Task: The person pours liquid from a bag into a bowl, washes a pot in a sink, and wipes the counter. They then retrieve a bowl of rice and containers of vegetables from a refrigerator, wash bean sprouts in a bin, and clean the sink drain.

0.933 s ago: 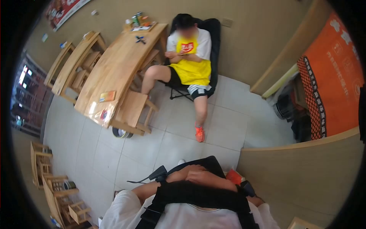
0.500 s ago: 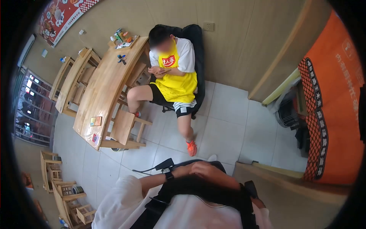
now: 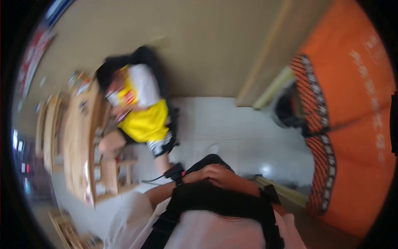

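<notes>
Beyond the black strap (image 3: 219, 198), both hands (image 3: 215, 172) together, left uppermost.

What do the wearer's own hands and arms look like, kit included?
No gloves on the left hand or right hand, though their overlap hides part of the left. Short white sleeves. Left wrist: black strap with a boxy black module and a thin black cable. Right forearm: another dark, blocky module, details blurred. No markings readable.
</notes>
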Motion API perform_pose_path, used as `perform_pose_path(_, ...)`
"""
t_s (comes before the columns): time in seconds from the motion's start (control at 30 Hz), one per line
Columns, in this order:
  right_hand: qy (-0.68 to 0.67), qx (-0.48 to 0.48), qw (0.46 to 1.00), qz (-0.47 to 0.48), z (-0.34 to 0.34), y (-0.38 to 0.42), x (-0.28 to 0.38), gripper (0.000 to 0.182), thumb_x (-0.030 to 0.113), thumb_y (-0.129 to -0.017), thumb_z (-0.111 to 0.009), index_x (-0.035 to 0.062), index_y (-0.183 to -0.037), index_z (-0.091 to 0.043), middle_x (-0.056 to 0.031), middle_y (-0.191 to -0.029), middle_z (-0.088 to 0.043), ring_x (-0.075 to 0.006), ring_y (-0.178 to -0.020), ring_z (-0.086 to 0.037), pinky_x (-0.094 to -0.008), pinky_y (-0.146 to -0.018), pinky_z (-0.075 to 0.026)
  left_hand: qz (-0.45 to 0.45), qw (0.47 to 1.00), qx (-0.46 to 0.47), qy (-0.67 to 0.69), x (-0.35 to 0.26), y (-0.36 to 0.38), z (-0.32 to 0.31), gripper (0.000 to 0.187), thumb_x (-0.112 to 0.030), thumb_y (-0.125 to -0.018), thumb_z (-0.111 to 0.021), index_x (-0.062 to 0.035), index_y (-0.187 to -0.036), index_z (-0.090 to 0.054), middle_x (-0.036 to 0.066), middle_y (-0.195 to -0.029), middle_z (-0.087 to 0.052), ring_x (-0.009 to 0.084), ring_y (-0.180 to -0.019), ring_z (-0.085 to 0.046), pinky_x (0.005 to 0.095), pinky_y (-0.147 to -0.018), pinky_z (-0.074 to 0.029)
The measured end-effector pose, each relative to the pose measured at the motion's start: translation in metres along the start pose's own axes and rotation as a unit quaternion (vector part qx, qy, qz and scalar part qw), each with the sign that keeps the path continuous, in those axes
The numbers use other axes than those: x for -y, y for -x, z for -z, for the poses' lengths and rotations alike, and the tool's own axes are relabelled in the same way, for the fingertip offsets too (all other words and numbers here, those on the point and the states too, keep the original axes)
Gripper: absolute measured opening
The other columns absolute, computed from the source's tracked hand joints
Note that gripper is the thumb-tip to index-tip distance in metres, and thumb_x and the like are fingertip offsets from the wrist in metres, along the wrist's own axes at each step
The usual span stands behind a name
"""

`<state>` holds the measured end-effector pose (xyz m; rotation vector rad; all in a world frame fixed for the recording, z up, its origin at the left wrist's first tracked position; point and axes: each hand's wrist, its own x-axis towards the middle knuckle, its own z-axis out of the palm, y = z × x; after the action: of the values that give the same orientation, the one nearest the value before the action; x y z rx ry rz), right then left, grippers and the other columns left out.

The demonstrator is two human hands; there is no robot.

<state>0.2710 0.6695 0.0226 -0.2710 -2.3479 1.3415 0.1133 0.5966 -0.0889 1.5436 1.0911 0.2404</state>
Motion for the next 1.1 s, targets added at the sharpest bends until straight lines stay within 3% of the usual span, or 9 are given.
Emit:
perform_pose_path(0.17, 0.023, -0.097, 0.990, -0.098, 0.110, 0.018, 0.003, 0.010, 0.005, -0.079, -0.053, 0.0030, -0.089, -0.054, -0.0112, -0.090, -0.052, -0.0280, -0.086, -0.052, -0.0340, -0.077, -0.041, -0.048, 0.980, 0.149, -0.119, -0.078, -0.120, 0.075, 0.033, -0.022, -0.087, -0.045, -0.0034, -0.114, -0.048, 0.018, -0.113, -0.050, 0.0312, -0.106, -0.049, 0.0354, -0.088, -0.039)
perform_pose_path(0.33, -0.005, -0.389, 0.875, -0.288, 0.196, 0.082, -0.011, 0.012, 0.003, -0.082, -0.049, 0.0021, -0.093, -0.054, -0.0106, -0.090, -0.053, -0.0255, -0.087, -0.053, -0.0313, -0.076, -0.042, -0.106, 0.929, 0.270, -0.230, -0.179, -0.250, 0.108, 0.032, -0.021, -0.086, -0.046, -0.0028, -0.113, -0.048, 0.018, -0.112, -0.051, 0.0316, -0.105, -0.049, 0.0358, -0.088, -0.040)
perform_pose_path(0.6, 0.054, -0.652, 0.708, -0.267, 0.338, 0.222, 0.007, 0.021, 0.006, -0.086, -0.047, 0.0024, -0.107, -0.048, -0.0083, -0.105, -0.051, -0.0178, -0.094, -0.052, -0.0322, -0.084, -0.042, -0.290, 0.904, 0.293, -0.111, -0.332, -0.400, 0.038, 0.032, -0.015, -0.086, -0.048, -0.0029, -0.115, -0.046, 0.017, -0.112, -0.050, 0.0301, -0.104, -0.049, 0.0355, -0.090, -0.037)
perform_pose_path(0.67, 0.062, -0.831, 0.544, -0.098, 0.374, 0.281, 0.042, 0.030, 0.017, -0.087, -0.048, 0.0028, -0.113, -0.043, -0.0097, -0.107, -0.050, -0.0196, -0.097, -0.051, -0.0341, -0.088, -0.039, -0.290, 0.908, 0.286, -0.098, -0.365, -0.431, 0.022, 0.036, -0.011, -0.085, -0.048, -0.0029, -0.120, -0.043, 0.014, -0.115, -0.050, 0.0248, -0.106, -0.049, 0.0322, -0.093, -0.036)
perform_pose_path(0.7, 0.249, -0.866, 0.404, -0.157, 0.384, 0.330, 0.046, 0.030, 0.016, -0.086, -0.048, 0.0022, -0.112, -0.043, -0.0105, -0.106, -0.050, -0.0200, -0.096, -0.051, -0.0328, -0.086, -0.041, -0.293, 0.913, 0.271, -0.087, -0.377, -0.449, 0.019, 0.037, -0.008, -0.084, -0.048, -0.0023, -0.120, -0.042, 0.014, -0.116, -0.049, 0.0228, -0.106, -0.049, 0.0314, -0.093, -0.036)
perform_pose_path(0.73, 0.205, -0.915, 0.339, 0.082, 0.387, 0.365, 0.058, 0.025, 0.006, -0.081, -0.048, 0.0007, -0.106, -0.047, -0.0115, -0.102, -0.052, -0.0209, -0.093, -0.051, -0.0277, -0.076, -0.045, -0.290, 0.919, 0.235, -0.127, -0.382, -0.469, 0.015, 0.037, -0.008, -0.084, -0.048, -0.0023, -0.119, -0.042, 0.014, -0.116, -0.048, 0.0224, -0.106, -0.049, 0.0316, -0.093, -0.036)
perform_pose_path(0.8, 0.323, -0.932, 0.127, 0.105, 0.387, 0.426, 0.075, 0.020, 0.003, -0.081, -0.047, 0.0007, -0.100, -0.049, -0.0109, -0.098, -0.052, -0.0181, -0.086, -0.052, -0.0265, -0.072, -0.045, -0.346, 0.903, 0.177, -0.182, -0.393, -0.514, 0.010, 0.038, -0.008, -0.083, -0.049, -0.0024, -0.119, -0.041, 0.014, -0.116, -0.048, 0.0221, -0.107, -0.049, 0.0324, -0.094, -0.035)
perform_pose_path(0.9, 0.352, -0.894, 0.247, 0.125, 0.401, 0.451, 0.078, 0.016, -0.001, -0.080, -0.046, 0.0010, -0.095, -0.050, -0.0093, -0.095, -0.052, -0.0150, -0.079, -0.051, -0.0252, -0.069, -0.044, -0.285, 0.937, 0.171, -0.104, -0.425, -0.546, -0.004, 0.038, -0.008, -0.082, -0.050, -0.0022, -0.119, -0.042, 0.014, -0.114, -0.049, 0.0228, -0.107, -0.048, 0.0329, -0.093, -0.036)
perform_pose_path(1.1, 0.226, -0.933, 0.275, -0.042, 0.485, 0.504, 0.042, 0.011, -0.001, -0.082, -0.044, 0.0015, -0.090, -0.051, -0.0060, -0.092, -0.051, -0.0112, -0.071, -0.048, -0.0233, -0.065, -0.041, -0.247, 0.892, 0.309, -0.221, -0.415, -0.621, -0.049, 0.029, -0.016, -0.082, -0.051, -0.0027, -0.109, -0.050, 0.017, -0.109, -0.051, 0.0309, -0.102, -0.049, 0.0356, -0.087, -0.040)
